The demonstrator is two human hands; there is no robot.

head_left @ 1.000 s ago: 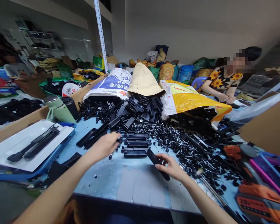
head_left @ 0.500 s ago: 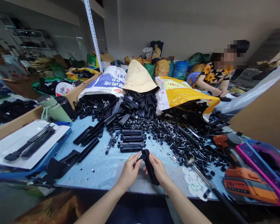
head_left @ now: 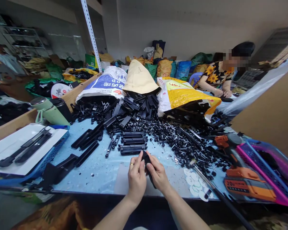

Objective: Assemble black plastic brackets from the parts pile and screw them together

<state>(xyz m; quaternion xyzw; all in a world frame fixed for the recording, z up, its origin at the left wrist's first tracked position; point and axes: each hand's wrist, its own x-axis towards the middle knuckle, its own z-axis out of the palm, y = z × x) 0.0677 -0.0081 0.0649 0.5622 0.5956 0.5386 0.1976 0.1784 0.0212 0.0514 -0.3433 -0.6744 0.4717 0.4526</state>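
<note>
Between my hands, over the front of the blue table, is a long black plastic part [head_left: 150, 177] with a rounded top end. My left hand [head_left: 136, 175] pinches that top end from the left, thumb and fingers pressed together. My right hand [head_left: 159, 174] wraps the part from the right, and its fingers cover much of the body. Just beyond my fingertips, several black plastic housings [head_left: 133, 149] lie stacked in rows. Small black link pieces [head_left: 109, 147] lie left of them. Whether a smaller piece sits between my fingertips is hidden.
Black parts and pins [head_left: 182, 143] spill from a yellow bag [head_left: 189, 95], a beige bag [head_left: 140, 76] and a white-blue bag [head_left: 103, 84]. An orange cordless drill [head_left: 247, 182] and a metal rod [head_left: 206, 180] lie right. A green bottle [head_left: 50, 111] stands left. A co-worker [head_left: 218, 76] sits across.
My left hand has turned more upright and closed in on the part's top end. My right thumb has come over the part, covering more of it. The view has shifted slightly.
</note>
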